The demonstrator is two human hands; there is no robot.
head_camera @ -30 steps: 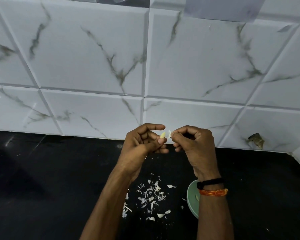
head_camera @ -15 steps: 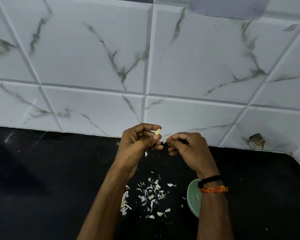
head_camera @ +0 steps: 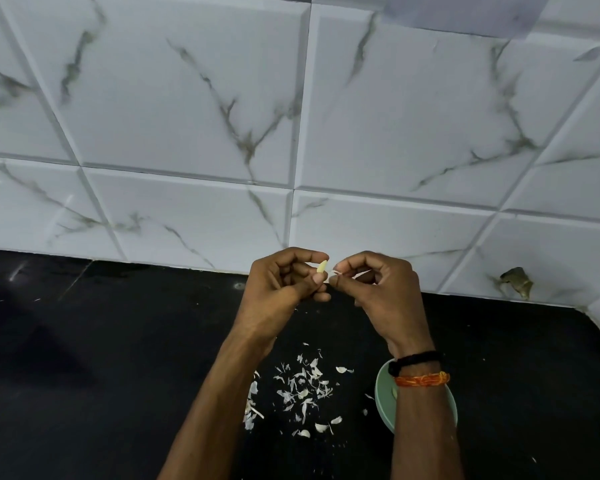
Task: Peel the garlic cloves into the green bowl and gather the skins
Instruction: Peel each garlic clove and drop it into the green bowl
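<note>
**Garlic clove pinched between two raised hands**

Head view: the left hand point(head_camera: 280, 285) holds a pale garlic clove point(head_camera: 322, 266) pinched between its curled fingertips and thumb, raised in front of the tiled wall point(head_camera: 187, 116). The right hand point(head_camera: 378, 285), just beside it, pinches a thin strip of skin point(head_camera: 336, 272) next to the clove. Below, loose skins point(head_camera: 302, 393) lie scattered on the black counter point(head_camera: 84, 375). The green bowl point(head_camera: 383, 393) sits partly hidden under the right wrist.

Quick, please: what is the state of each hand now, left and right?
Left hand: closed, pinching a garlic clove between thumb and fingers.
Right hand: closed, pinching a thin piece of skin by the clove.
</note>
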